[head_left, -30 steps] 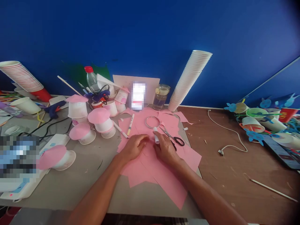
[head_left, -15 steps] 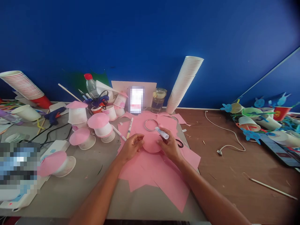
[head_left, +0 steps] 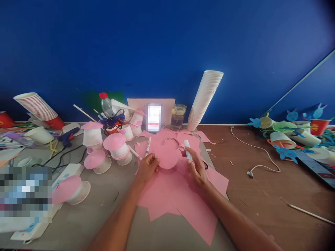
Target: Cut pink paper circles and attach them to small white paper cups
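My left hand (head_left: pixel 147 168) pinches the edge of a round pink paper disc (head_left: pixel 167 156) and holds it tilted up off the table. My right hand (head_left: pixel 195 166) is closed around a small white tube (head_left: pixel 187 145), probably a glue stick, pointing up just right of the disc. Both hands hover over a spread of pink paper sheets (head_left: pixel 183 198). A metal ring (head_left: pixel 171 141) lies just behind the disc, partly hidden by it. Black-handled scissors (head_left: pixel 203 163) lie mostly hidden behind my right hand.
Several paper cups topped with pink caps (head_left: pixel 115 148) stand at the left, with a glue gun (head_left: pixel 68 134) and cables. A tall stack of white cups (head_left: pixel 205 98) leans on the blue wall. A glass jar (head_left: pixel 178 116), a bottle (head_left: pixel 106 104), a white cable (head_left: pixel 259 153) and blue craft cups (head_left: pixel 288 136) lie around.
My left hand lifted the pink disc off the sheets and tilted it up. My right hand rose with the white tube. The camera view shifted slightly.
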A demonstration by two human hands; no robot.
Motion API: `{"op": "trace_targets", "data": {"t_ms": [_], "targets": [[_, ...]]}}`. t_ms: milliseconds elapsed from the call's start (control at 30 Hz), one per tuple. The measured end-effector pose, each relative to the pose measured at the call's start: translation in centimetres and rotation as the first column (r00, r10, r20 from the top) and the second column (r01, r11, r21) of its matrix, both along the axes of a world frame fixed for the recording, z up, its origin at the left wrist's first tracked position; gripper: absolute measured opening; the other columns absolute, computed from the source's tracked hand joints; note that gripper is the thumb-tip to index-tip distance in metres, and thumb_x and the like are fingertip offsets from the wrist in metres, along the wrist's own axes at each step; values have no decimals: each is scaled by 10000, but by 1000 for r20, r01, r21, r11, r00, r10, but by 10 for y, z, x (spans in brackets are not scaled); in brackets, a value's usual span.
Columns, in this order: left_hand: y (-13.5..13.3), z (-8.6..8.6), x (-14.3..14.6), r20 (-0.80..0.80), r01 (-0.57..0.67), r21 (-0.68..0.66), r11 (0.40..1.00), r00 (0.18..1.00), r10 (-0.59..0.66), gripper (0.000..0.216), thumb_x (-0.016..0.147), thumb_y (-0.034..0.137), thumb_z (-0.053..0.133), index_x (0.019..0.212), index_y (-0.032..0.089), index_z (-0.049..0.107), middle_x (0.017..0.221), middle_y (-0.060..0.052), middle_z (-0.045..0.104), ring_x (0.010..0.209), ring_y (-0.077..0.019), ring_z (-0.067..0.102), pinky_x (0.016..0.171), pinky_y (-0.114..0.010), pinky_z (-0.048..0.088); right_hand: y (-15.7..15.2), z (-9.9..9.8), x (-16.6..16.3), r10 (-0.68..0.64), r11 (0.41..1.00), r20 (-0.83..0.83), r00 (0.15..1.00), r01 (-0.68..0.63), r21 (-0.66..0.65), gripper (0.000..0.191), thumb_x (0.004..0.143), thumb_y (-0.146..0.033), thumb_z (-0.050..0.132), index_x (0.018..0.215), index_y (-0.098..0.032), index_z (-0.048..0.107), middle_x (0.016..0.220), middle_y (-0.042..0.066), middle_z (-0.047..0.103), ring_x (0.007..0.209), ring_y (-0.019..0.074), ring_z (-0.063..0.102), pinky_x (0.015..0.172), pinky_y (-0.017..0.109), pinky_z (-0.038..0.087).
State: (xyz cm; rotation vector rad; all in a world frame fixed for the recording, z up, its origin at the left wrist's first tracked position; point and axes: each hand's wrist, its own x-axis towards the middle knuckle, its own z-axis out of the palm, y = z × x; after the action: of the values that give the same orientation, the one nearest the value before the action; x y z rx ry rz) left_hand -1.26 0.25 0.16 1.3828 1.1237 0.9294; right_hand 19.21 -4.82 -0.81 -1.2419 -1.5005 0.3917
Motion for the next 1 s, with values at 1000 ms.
{"op": "trace_targets", "data": {"t_ms": [1000], "targets": [[-1,1,14,723,78,-509,857,579,376,213,768,284,632,702,186,454,677,29,539,491,-57,445,501,-217,388,-1,6,-2,51,966,354,934,-136,219,474,846,-68,390,1259,-287,465,930,75,560,785,207,548,647,341,469]]}}
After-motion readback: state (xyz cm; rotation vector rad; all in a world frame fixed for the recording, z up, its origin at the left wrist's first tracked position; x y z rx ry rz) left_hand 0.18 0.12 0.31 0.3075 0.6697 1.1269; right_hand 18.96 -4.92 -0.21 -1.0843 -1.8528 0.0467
